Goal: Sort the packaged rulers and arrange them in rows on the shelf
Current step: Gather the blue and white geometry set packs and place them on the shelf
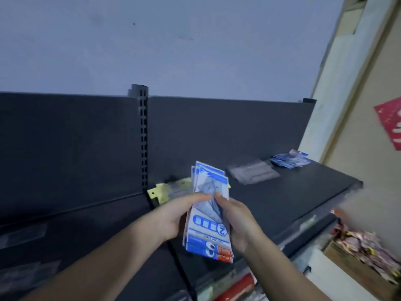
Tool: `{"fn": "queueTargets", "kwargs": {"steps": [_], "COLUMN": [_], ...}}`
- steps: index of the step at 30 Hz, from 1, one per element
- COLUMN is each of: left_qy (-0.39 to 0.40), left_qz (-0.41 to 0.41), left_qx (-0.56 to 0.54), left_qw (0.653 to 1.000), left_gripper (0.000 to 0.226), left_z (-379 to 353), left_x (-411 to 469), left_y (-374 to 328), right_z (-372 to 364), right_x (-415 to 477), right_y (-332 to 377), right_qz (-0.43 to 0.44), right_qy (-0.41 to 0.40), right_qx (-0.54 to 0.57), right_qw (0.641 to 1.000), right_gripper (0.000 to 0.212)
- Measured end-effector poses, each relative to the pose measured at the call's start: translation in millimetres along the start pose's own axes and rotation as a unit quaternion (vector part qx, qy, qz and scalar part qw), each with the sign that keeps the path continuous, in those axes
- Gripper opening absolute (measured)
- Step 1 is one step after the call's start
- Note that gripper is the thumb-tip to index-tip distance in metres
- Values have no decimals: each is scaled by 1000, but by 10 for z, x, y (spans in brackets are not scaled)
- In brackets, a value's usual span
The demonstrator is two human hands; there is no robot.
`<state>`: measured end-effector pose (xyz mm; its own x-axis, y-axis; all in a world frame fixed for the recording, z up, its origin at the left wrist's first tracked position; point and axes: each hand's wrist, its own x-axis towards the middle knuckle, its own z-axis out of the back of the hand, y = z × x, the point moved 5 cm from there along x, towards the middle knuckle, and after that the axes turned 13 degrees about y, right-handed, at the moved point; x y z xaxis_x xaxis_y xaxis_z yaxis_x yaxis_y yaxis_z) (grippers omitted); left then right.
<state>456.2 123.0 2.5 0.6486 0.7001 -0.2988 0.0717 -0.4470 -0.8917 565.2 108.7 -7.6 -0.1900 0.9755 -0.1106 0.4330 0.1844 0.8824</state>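
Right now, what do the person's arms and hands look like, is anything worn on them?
Nothing worn. The left hand and right hand are bare, no gloves or rings visible. The left forearm and right forearm show no sleeves, watch or bracelet.

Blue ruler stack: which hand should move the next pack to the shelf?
Probably right. The right hand pinches the stack and is nearer the blue pile on the shelf; the left hand cradles it.

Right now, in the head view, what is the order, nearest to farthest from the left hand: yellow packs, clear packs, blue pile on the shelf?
1. Yellow packs, just behind the left hand.
2. Clear packs, in the middle, further right.
3. Blue pile, farthest right and back.
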Motion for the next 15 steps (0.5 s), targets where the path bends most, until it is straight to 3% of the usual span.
{"fn": "queueTargets", "kwargs": {"steps": [3,6,9,11,15], "left_qy": [0,-11,-25,-42,-69], "left_qz": [19,2,-6,-8,-8], "left_qx": [137,203,199,182,105], "left_qw": [990,979,980,982,992], "left_gripper": [6,7,10,12,21], "left_z": [-459,-740,-883,-946,-1103], "left_x": [397,743,1059,1264,1750], "left_y": [121,86,12,-7,-12], "right_z": [725,1315,1814,2112,2589], "right_x": [-153,-310,-426,-465,-388], "right_y": [360,600,782,878,1037], "right_qz": [66,80,90,96,106], "right_qy": [-90,-116,-134,-147,-153], "right_qx": [-19,-4,43,85,129], "right_qw": [994,990,986,981,974], "right_gripper": [21,22,25,16,13]}}
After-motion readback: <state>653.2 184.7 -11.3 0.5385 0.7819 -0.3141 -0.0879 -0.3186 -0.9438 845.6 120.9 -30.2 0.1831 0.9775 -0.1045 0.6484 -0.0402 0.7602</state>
